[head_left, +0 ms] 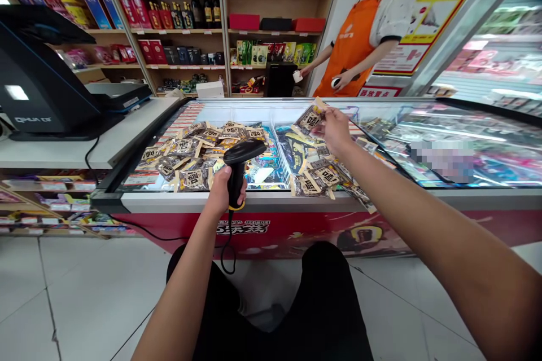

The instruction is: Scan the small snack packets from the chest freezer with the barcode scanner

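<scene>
My left hand [221,189] is wrapped round the handle of a black barcode scanner [243,152], whose cord hangs down in front of the freezer. My right hand [334,130] pinches a snack packet [309,118] with a tan border and dark lettering, held above the freezer's glass top. Below that hand lies a smaller heap of like packets [324,175], some hanging over the front edge. A larger pile of the same packets [186,149] covers the glass to the left, partly hidden behind the scanner.
The chest freezer [292,201] has a sliding glass lid and stands before my knees. A point-of-sale terminal [42,79] sits on the counter [55,152] at left. Shelves [169,31] of boxes and bottles line the back. A person in an orange apron [349,39] stands behind the freezer, holding small white items.
</scene>
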The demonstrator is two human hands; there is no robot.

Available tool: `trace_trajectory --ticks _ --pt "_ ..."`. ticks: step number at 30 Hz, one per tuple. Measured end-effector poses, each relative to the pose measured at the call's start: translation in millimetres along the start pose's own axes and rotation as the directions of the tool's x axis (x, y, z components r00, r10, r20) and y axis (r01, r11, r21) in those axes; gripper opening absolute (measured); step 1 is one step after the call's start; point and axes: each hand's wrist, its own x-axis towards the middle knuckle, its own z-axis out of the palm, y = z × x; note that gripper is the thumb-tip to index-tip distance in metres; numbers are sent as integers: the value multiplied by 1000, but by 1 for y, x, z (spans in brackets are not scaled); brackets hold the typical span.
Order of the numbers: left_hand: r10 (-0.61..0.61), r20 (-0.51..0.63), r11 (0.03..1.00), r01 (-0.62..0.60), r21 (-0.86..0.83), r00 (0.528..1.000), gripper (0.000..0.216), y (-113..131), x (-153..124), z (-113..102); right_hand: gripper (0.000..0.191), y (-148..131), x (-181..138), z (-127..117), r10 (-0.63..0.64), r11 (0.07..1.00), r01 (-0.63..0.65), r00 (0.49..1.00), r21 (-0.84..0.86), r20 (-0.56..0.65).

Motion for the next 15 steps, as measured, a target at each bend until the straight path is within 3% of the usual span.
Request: trace_trajectory --ticks 3,7,12,15 --pt "4 15 1000 -4 4 1000 67 0 0 0 28 2 -36 20 179 961 -215 963 174 202" --pt "14 31 1000 -14 7 999 63 -1 0 -1 50 1 -76 41 187 912 -327 869 246 459" --pt "3 49 1000 -4 23 999 68 -2 1 -1 70 -6 -103 56 134 933 -311 771 183 623" --pt "-7 57 1000 5 26 998 69 -1 1 -1 63 -5 -105 57 81 952 -253 746 169 660"
